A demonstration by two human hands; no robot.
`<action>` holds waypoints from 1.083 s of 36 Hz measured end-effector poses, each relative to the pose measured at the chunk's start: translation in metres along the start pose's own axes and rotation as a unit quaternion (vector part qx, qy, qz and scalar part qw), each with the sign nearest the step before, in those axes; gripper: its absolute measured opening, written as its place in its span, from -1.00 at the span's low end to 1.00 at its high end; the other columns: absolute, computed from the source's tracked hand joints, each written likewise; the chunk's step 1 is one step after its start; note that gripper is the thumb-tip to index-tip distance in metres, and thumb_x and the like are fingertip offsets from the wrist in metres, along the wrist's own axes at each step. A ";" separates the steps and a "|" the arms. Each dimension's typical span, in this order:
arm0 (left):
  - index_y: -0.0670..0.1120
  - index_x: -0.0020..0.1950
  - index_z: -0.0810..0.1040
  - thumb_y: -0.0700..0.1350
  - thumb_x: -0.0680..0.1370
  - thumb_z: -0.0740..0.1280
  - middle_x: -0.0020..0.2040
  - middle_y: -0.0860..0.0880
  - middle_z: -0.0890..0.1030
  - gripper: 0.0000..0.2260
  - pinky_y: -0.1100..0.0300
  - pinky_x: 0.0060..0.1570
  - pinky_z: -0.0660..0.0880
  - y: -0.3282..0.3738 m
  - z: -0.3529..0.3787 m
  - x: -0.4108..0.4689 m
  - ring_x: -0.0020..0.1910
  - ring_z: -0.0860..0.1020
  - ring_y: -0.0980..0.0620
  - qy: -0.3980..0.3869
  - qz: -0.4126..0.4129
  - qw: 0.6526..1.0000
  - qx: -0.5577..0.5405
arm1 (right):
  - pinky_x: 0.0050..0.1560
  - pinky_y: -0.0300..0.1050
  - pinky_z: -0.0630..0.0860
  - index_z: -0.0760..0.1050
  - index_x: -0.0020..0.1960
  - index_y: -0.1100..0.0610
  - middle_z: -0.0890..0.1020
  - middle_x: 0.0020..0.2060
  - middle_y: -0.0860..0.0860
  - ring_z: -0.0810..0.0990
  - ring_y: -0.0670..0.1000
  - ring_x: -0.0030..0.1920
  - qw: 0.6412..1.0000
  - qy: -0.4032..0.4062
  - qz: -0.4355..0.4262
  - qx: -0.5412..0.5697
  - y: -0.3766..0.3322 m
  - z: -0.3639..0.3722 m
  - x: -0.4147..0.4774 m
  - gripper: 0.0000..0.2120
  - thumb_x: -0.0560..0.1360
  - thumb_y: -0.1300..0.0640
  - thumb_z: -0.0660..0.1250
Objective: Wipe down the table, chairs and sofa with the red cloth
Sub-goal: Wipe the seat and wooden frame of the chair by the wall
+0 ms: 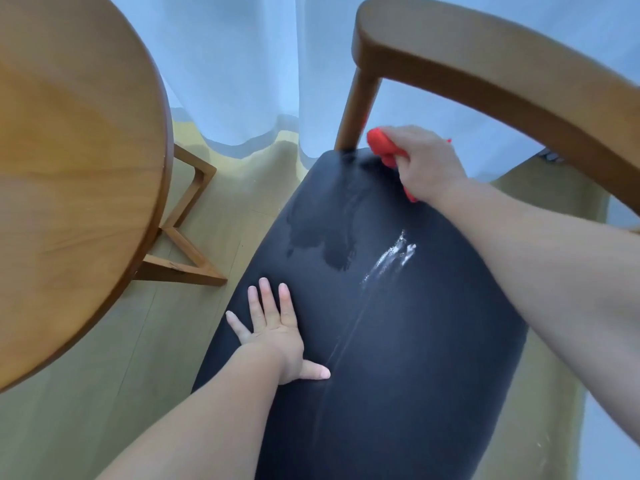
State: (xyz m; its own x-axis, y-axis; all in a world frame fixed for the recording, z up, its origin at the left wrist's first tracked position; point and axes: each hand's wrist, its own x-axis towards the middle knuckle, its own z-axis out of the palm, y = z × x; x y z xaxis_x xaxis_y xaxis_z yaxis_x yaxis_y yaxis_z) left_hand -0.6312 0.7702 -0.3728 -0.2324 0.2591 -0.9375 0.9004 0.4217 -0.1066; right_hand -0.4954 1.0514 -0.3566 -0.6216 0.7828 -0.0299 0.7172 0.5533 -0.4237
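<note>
At seat (415,341) rear edge, red cloth (378,144) gripped

We face a curtained, daylit corner.
We see white sheer curtains (242,64) hanging down to the pale plank floor (69,410), daylight glowing through them, hems touching it.

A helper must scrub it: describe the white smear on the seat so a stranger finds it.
Start at the chair's dark seat. Between the flat left hand and the right hand gripping the red cloth lies the white smear. Unlike the dark wet patch left of it, it is bright and streaky.
</note>
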 end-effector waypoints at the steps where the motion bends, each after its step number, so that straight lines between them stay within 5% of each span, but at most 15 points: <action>1: -0.15 -0.01 -0.81 0.56 0.09 0.30 0.01 -0.25 -0.80 0.36 -0.43 0.06 -0.49 0.000 0.000 0.000 0.06 -0.73 -0.28 0.000 -0.001 1.000 0.000 | 0.20 0.03 0.42 0.50 0.28 0.05 0.60 0.13 0.11 0.52 0.20 0.16 0.999 -0.020 0.013 0.023 0.002 0.003 -0.001 -0.66 0.52 0.21 0.23; 5: -0.15 -0.03 -0.82 0.57 0.09 0.30 0.01 -0.25 -0.80 0.37 -0.42 0.02 -0.51 0.000 0.001 0.000 0.03 -0.75 -0.28 -0.001 -0.003 1.000 0.002 | 0.31 -0.10 0.34 0.44 0.37 -0.01 0.55 0.27 0.02 0.48 0.08 0.27 0.993 0.014 0.084 0.083 -0.003 0.026 -0.014 -0.62 0.57 0.17 0.22; 9: -0.15 0.01 -0.80 0.57 0.10 0.29 0.01 -0.26 -0.80 0.36 -0.44 0.07 -0.48 0.001 -0.001 -0.001 0.05 -0.72 -0.29 -0.003 -0.002 1.000 0.002 | 0.27 -0.19 0.25 0.48 0.34 0.14 0.56 0.25 0.10 0.51 0.15 0.25 0.996 0.042 0.044 0.064 -0.006 0.033 -0.030 -0.63 0.54 0.28 0.23; 12: -0.16 0.04 -0.78 0.56 0.11 0.30 -0.01 -0.26 -0.80 0.35 -0.45 0.11 -0.45 0.001 -0.003 -0.003 0.07 -0.71 -0.30 -0.005 -0.004 1.000 0.004 | 0.37 0.09 0.32 0.52 0.26 0.28 0.54 0.24 0.24 0.48 0.26 0.29 0.997 0.031 -0.009 0.071 -0.020 0.035 -0.051 -0.62 0.47 0.42 0.26; 17: -0.17 0.08 -0.75 0.55 0.14 0.31 -0.01 -0.25 -0.79 0.34 -0.45 0.19 -0.38 0.002 -0.005 -0.008 0.12 -0.68 -0.27 -0.007 -0.003 1.000 0.004 | 0.14 0.40 0.43 0.60 0.11 0.35 0.58 0.13 0.33 0.53 0.42 0.15 0.993 0.006 -0.107 0.054 -0.064 0.053 -0.110 -0.56 0.25 0.56 0.38; 29: -0.16 0.04 -0.77 0.55 0.10 0.32 -0.05 -0.22 -0.81 0.37 -0.43 0.21 -0.37 0.001 -0.005 -0.009 0.06 -0.71 -0.24 -0.003 -0.012 1.000 0.004 | 0.18 0.12 0.51 0.59 0.13 0.33 0.61 0.11 0.25 0.60 0.26 0.13 0.980 -0.025 -0.162 0.113 -0.072 0.038 -0.154 -0.63 0.36 0.53 0.34; 39: -0.14 -0.07 -0.84 0.56 0.05 0.32 -0.03 -0.21 -0.82 0.39 -0.43 0.17 -0.42 0.000 -0.003 -0.006 0.02 -0.74 -0.22 0.006 -0.013 1.000 -0.005 | 0.32 -0.08 0.37 0.50 0.28 0.27 0.57 0.20 0.18 0.55 0.17 0.20 0.988 0.102 0.008 0.116 -0.016 -0.024 -0.106 -0.57 0.43 0.42 0.24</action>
State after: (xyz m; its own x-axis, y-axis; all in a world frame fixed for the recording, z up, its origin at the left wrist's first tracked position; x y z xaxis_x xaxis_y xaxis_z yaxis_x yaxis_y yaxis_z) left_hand -0.6312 0.7710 -0.3660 -0.2603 0.2579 -0.9304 0.8899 0.4379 -0.1276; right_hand -0.4336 0.9664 -0.3250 -0.5163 0.8457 0.1351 0.6206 0.4782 -0.6215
